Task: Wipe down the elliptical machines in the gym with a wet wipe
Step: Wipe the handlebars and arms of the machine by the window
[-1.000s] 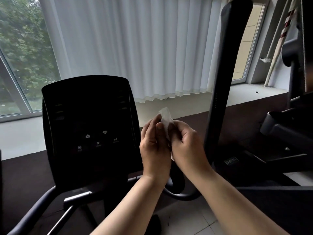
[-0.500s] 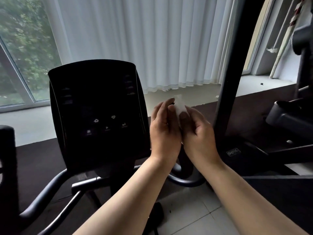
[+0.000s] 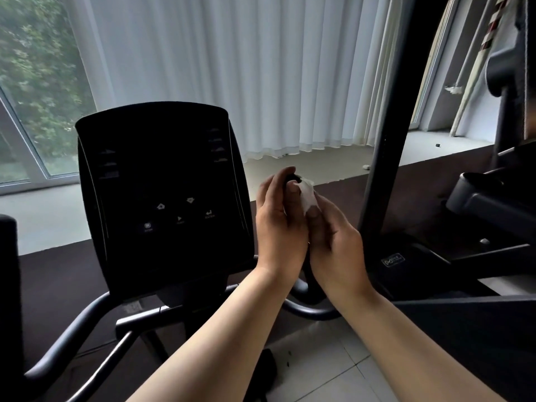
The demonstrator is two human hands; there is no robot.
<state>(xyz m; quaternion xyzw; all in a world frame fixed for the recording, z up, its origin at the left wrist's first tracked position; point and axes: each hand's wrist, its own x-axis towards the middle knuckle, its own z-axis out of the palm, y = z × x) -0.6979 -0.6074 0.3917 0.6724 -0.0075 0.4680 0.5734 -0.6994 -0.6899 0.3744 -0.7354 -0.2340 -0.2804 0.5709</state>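
Observation:
A white wet wipe is bunched between my two hands, just right of the elliptical's black console. My left hand curls round it from the left, thumb on the wipe. My right hand pinches it from the right. The black tip of the inner handlebar peeks out above my left thumb, with the wipe against it. The rest of that handlebar curves out below my wrists.
A tall black swing arm stands just right of my hands. Another dark machine fills the right side. The left handlebars run low at the left. White curtains and a window ledge lie behind.
The view has shifted a little. My hands stay together on the wipe, which is now more bunched, and the black handlebar tip now shows above my left thumb.

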